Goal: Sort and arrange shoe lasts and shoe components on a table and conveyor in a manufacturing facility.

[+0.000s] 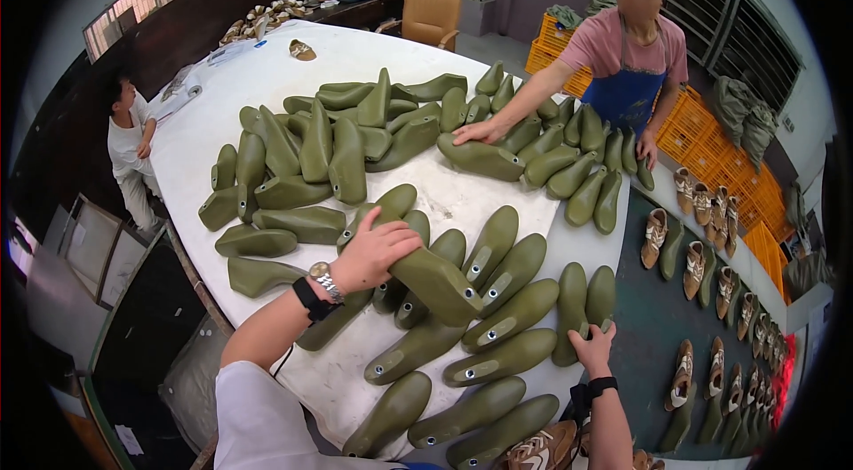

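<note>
Near the middle of the table, my left hand (375, 248) grips a large olive-green shoe last (437, 285), its heel end with a metal-rimmed hole pointing right and toward me. Other lasts lie under and around it. At the lower right, my right hand (593, 347) has its fingers and thumb at the near ends of two upright-lying lasts, a left one (570, 301) and a right one (601, 294) side by side. Between my hands several more lasts (511, 319) lie in slanted rows. Part of the fingers of my left hand is hidden behind the last.
Across the white table (435, 195), a co-worker in a blue apron (622, 99) rests a hand (480, 132) on a last. Piled lasts (315, 146) cover the left side. Brown-and-white shoes (655, 239) stand on a green surface (640, 319) at right. Another person (131, 146) is far left.
</note>
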The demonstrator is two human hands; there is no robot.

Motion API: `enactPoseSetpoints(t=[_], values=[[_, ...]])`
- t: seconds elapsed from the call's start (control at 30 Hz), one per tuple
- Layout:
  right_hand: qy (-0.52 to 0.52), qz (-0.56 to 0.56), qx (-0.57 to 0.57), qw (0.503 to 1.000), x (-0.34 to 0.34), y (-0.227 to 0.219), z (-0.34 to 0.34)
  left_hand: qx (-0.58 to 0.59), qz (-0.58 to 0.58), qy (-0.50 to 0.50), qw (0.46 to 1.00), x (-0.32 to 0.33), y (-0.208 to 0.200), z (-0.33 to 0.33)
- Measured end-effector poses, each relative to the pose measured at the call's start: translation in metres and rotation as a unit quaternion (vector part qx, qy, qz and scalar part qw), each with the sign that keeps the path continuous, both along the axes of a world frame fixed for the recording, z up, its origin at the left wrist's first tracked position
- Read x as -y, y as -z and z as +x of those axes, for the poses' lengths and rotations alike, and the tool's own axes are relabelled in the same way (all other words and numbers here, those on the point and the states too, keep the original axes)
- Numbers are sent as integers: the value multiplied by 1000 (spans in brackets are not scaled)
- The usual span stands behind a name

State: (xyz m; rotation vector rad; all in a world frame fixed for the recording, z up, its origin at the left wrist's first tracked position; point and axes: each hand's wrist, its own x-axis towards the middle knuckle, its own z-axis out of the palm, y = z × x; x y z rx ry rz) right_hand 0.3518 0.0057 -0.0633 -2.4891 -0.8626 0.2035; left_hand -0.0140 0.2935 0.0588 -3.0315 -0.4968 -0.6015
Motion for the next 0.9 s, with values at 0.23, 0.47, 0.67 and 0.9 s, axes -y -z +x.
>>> enactPoseSetpoints(t=[0.23, 0.47, 0.67, 0.9], values=[[2, 14, -2, 1000, 0, 1, -2, 120, -12, 7, 993, -52, 33, 27], [33, -12, -22, 999, 0, -3, -1, -146, -227, -403, 874, -117, 117, -29], [26, -7, -24, 999, -5, -5, -5, 158, -475, -409, 763, -155, 87, -6], [30, 7, -18, 999, -1, -6, -5, 418, -733, -220, 489, -135, 93, 133]])
